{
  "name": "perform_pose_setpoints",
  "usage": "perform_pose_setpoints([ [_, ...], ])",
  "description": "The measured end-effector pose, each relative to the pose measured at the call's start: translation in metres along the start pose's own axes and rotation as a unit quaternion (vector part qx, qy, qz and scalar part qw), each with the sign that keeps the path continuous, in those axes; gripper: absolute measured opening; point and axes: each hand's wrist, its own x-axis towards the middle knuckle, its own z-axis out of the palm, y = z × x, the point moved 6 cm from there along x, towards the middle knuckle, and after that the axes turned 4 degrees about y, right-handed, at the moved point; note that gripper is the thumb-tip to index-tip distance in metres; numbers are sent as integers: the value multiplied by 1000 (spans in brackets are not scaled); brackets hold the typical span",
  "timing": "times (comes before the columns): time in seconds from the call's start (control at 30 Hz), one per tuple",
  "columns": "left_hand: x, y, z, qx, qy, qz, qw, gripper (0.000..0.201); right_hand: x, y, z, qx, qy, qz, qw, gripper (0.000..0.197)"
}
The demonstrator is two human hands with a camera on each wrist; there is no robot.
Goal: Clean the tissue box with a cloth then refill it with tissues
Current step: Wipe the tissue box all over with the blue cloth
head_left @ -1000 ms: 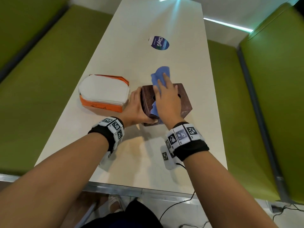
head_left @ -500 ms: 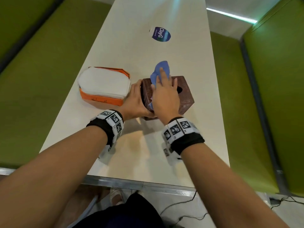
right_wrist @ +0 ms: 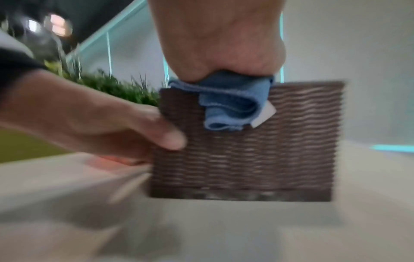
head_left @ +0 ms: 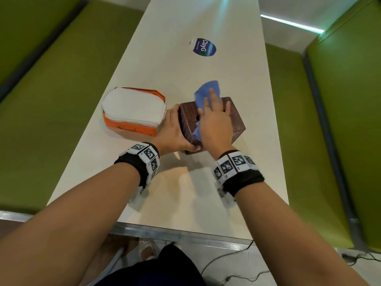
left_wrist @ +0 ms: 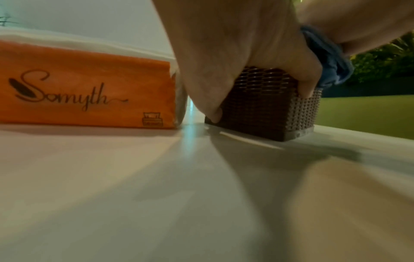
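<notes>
A brown woven tissue box (head_left: 236, 122) stands mid-table. My left hand (head_left: 175, 131) grips its left side, thumb curled round the near corner (right_wrist: 170, 140). My right hand (head_left: 216, 112) lies flat on the box top, fingers straight, pressing a blue cloth (head_left: 208, 89) that sticks out past the far edge. In the right wrist view the cloth (right_wrist: 226, 102) hangs over the box's front face (right_wrist: 257, 159). In the left wrist view the left hand's fingers (left_wrist: 235, 53) clasp the box (left_wrist: 257, 106). An orange tissue pack (head_left: 134, 108) with white tissues on top lies left of the box.
The long white table (head_left: 185, 193) runs away from me, with a round blue sticker (head_left: 203, 47) further up. Green benches (head_left: 51, 100) flank both sides. The metal near edge (head_left: 175, 232) is close to my body. Cables lie on the floor (head_left: 226, 263).
My right hand has slid the cloth rightward across the box top, uncovering the opening on its left. The left hand keeps its grip on the box.
</notes>
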Motion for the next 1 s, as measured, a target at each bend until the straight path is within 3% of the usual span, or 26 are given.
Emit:
perform_pose_setpoints([
  [0.07, 0, -1, 1, 7, 4, -11, 1000, 135, 2, 36, 0, 8, 5, 55, 998, 53],
  [0.13, 0, -2, 2, -1, -18, -14, 1000, 136, 1, 62, -4, 129, 13, 118, 984, 47],
  [0.2, 0, -3, 0, -17, -38, -12, 999, 138, -4, 81, -16, 311, 41, 162, 935, 39],
  [0.27, 0, -1, -1, -23, -60, 5, 998, 138, -11, 92, -28, 370, 79, 179, 908, 34],
  [0.37, -3, 2, 9, -36, -88, 19, 995, 139, -23, 89, -23, 306, 49, 173, 935, 38],
  [0.47, -2, 5, 16, -55, -73, 30, 995, 134, -22, 73, -12, 125, 36, 135, 982, 45],
  [0.53, 0, 7, 18, -63, -65, 32, 995, 128, -19, 48, -11, 54, 19, 111, 992, 48],
  [0.67, 3, 12, 13, -36, -44, 52, 997, 129, -18, -17, -14, 78, -3, 17, 997, 52],
  [0.73, 3, 9, 10, -31, -31, 44, 998, 131, -17, -9, -18, 61, -5, -6, 998, 49],
  [0.8, 5, 6, 10, -30, -26, 32, 999, 133, -16, 26, -19, 35, -1, 11, 999, 48],
  [0.9, 7, 6, 13, -25, -41, 33, 998, 129, -19, 73, -20, 41, 4, 91, 995, 48],
  [1.0, 8, 5, 14, -25, -41, 32, 998, 130, -18, 51, -17, 31, -14, 106, 994, 59],
])
